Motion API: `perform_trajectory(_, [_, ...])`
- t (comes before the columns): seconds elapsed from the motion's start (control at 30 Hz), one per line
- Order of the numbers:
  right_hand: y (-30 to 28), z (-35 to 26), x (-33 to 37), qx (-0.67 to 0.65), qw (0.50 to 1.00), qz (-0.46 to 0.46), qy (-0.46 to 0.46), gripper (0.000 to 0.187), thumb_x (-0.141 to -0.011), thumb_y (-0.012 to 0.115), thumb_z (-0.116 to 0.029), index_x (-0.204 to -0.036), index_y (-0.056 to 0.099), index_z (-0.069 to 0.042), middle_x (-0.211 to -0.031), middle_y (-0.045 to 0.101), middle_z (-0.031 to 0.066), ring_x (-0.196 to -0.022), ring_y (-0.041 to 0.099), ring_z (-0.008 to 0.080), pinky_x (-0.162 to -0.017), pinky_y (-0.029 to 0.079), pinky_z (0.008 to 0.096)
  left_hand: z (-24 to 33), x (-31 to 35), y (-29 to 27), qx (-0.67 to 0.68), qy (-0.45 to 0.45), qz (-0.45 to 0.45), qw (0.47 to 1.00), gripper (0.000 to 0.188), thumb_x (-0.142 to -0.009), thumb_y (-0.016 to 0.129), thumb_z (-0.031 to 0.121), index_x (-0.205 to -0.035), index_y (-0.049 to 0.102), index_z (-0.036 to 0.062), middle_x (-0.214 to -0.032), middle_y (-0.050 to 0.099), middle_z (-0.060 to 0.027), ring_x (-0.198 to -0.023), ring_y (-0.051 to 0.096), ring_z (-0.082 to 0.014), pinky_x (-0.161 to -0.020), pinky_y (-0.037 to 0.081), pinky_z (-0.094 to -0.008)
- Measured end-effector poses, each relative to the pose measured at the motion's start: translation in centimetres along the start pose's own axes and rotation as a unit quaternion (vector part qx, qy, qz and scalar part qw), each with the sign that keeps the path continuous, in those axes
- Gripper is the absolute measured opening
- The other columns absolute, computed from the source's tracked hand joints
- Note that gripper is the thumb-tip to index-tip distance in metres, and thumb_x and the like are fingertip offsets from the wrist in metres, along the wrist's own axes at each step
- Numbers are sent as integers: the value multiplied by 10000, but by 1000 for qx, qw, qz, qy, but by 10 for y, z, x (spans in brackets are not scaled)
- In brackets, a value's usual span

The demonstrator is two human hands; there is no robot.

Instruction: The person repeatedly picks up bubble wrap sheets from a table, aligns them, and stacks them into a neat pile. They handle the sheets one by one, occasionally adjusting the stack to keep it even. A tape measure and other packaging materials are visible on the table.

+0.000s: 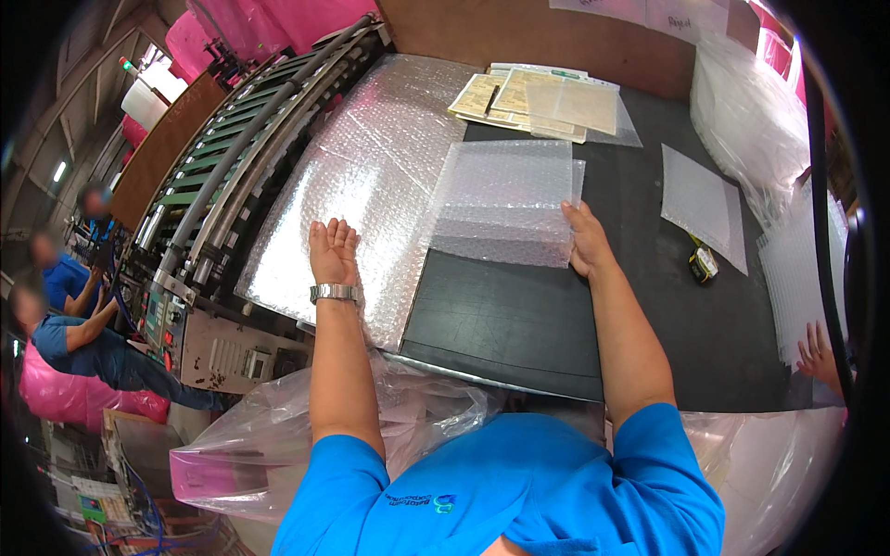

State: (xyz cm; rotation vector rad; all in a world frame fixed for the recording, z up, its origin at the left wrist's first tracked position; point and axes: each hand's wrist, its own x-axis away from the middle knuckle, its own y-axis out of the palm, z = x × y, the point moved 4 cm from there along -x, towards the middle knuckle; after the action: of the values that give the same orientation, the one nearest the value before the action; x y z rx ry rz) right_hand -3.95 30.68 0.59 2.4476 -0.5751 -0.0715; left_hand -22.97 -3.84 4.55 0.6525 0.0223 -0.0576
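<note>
My right hand point(589, 243) is closed, thumb against fingers, on the right edge of the clear bubble-wrap piece point(505, 199), which sits mostly over the black tabletop point(505, 320); I judge a light, level pinch best, to spare the bubbles. My left hand point(333, 250), palm up and empty, is over the larger bubble sheet point(371, 167), contact undetermined. My right fingertips are partly hidden, and the layer count is unclear.
</note>
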Motion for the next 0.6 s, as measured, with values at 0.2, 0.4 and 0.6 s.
perform_trajectory(0.2, [2,-2,1,-7,1000,11,0,372,-888,439,-218,-1211,365,-51,-1081,503,116,-951,520,231,-804,447,382,-3,-4,-2,-1,-8,-8,1000,606,-886,449,284,-1340,93,98,-1273,298,-204,-1135,369,-313,-940,353,-434])
perform_trajectory(0.4, [3,-2,2,0,1000,10,8,362,-887,434,-197,-1211,366,-51,-1077,508,113,-944,524,230,-799,450,381,-5,-11,-11,33,-27,-9,999,614,-888,442,296,-1345,79,105,-1273,291,-217,-1145,363,-315,-941,355,-421])
perform_trajectory(0.6, [1,0,0,-7,1000,10,12,339,-889,416,-160,-1205,373,-45,-1086,508,116,-964,524,232,-819,449,379,1,5,8,-43,14,-3,999,580,-887,452,229,-1338,109,105,-1271,308,-195,-1126,386,-287,-923,374,-388])
